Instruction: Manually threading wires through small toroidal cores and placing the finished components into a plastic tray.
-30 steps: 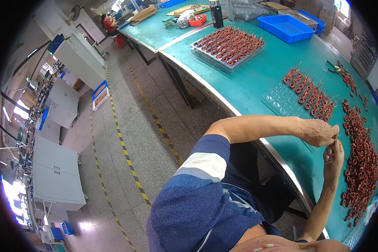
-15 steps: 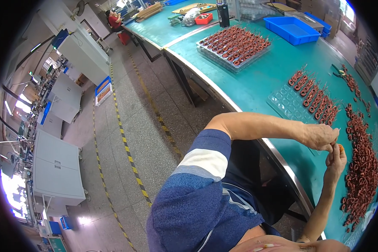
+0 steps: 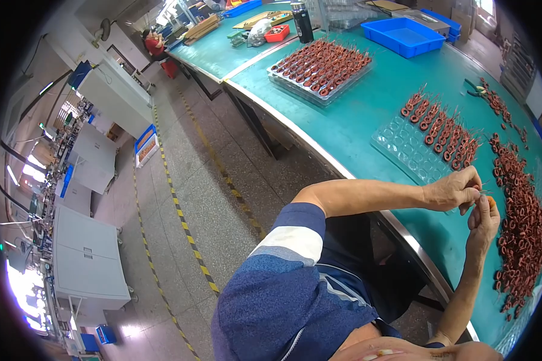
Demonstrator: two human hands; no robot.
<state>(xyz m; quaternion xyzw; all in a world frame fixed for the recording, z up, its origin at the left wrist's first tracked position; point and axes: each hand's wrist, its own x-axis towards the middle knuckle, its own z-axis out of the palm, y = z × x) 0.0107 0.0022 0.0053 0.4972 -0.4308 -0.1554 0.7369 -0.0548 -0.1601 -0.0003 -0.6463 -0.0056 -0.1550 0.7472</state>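
Over the near part of the green table, my left hand (image 3: 453, 190) and my right hand (image 3: 483, 224) meet with closed fingertips. Between them is a small reddish wire-wound ring coil, mostly covered by the fingers, with thin wire ends poking out. An orange cover (image 3: 491, 203) sits on a fingertip of my right hand. Just beyond my left hand lies a clear plastic tray (image 3: 397, 144) with round pockets. Rows of red ring coils (image 3: 438, 127) fill its far and right part, leads upward. A large heap of loose ring coils (image 3: 521, 240) lies right of my hands.
Farther back stand stacked clear trays (image 3: 319, 96) full of coils, a blue bin (image 3: 403, 37), a black bottle (image 3: 303, 23) and a red box (image 3: 277, 33). Pliers (image 3: 476, 89) lie by the far coils. The table edge (image 3: 319, 150) runs along the left; a person (image 3: 154, 45) sits far off.
My view has shifted, so the table things appear farther left. The left hand's fingers have turned and lifted, showing wire ends at the fingertips; both hands stay together.
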